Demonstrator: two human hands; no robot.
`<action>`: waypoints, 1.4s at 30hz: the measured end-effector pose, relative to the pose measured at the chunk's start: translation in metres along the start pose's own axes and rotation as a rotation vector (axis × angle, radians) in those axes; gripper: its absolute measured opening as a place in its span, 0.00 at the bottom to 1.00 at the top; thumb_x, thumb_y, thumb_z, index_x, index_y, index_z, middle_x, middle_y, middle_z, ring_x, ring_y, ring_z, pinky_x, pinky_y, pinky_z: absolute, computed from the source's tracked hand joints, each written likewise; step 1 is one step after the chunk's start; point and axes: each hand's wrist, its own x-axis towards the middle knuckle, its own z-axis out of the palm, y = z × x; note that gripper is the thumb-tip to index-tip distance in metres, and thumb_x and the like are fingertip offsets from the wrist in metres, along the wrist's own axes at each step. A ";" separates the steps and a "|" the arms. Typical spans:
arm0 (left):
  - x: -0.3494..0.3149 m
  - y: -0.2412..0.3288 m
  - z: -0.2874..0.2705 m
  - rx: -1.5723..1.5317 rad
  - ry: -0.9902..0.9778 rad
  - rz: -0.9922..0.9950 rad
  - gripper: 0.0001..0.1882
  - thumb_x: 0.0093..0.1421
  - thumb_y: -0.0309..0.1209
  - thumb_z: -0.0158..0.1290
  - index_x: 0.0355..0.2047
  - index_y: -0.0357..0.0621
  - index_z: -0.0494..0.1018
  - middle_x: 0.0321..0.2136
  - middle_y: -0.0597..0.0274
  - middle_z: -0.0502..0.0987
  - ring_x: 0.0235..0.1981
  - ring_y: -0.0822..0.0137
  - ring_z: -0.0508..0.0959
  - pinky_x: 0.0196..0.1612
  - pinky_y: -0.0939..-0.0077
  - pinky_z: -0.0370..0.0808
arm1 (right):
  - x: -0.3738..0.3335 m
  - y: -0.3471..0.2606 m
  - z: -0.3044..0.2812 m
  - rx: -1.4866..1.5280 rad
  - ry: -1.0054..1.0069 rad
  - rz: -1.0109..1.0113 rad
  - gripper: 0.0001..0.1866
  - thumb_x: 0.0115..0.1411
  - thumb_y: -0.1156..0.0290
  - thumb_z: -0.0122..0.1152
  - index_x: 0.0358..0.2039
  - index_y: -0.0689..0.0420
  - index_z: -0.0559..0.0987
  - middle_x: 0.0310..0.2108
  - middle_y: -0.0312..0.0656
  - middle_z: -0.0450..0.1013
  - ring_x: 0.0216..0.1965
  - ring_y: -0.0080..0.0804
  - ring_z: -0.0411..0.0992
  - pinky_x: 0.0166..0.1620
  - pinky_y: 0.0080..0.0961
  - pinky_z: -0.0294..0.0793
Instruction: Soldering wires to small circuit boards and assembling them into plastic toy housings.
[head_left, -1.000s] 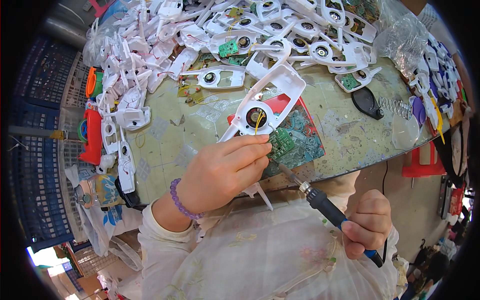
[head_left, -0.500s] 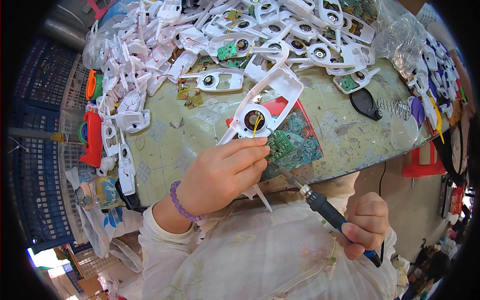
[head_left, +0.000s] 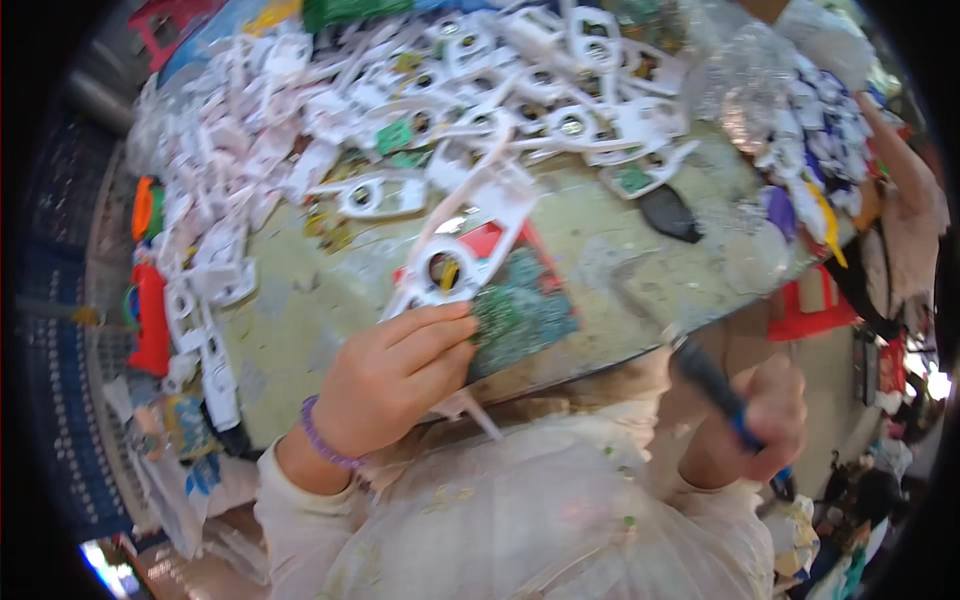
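My left hand (head_left: 385, 375), a purple bead bracelet at its wrist, is closed on the near part of a white plastic housing (head_left: 508, 192). The housing has a round opening with a dark speaker and short yellow wires (head_left: 450, 274). Beside my fingertips lies a small green circuit board (head_left: 495, 312), blurred; whether my fingers also grip it is unclear. Under these is a red-edged sheet with a grey-green picture (head_left: 540, 300). Clear of the housing, my right hand (head_left: 775, 420) grips a soldering iron (head_left: 708, 372) by its black and blue handle, tip pointing up and left, smeared by motion.
White housings (head_left: 560, 125) heap across the table's (head_left: 330, 310) far side and left. A dark oval part (head_left: 670, 213) lies to the right, near white and purple pieces (head_left: 780, 212). A red stool (head_left: 810, 305) stands below. Another person's arm (head_left: 905, 165) reaches in at far right.
The soldering iron has swung right, away from the circuit board, with my right hand. My left hand still holds the housing. The whole view has shifted and blurred, and another person's arm appears at right.
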 end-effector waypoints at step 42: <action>-0.054 0.007 -0.016 0.089 0.224 -0.068 0.10 0.45 0.22 0.60 0.30 0.39 0.75 0.39 0.60 0.76 0.43 0.59 0.78 0.37 0.69 0.78 | 0.025 0.022 0.178 0.193 -0.853 0.802 0.13 0.59 0.71 0.54 0.42 0.62 0.75 0.23 0.45 0.72 0.21 0.27 0.67 0.27 0.23 0.67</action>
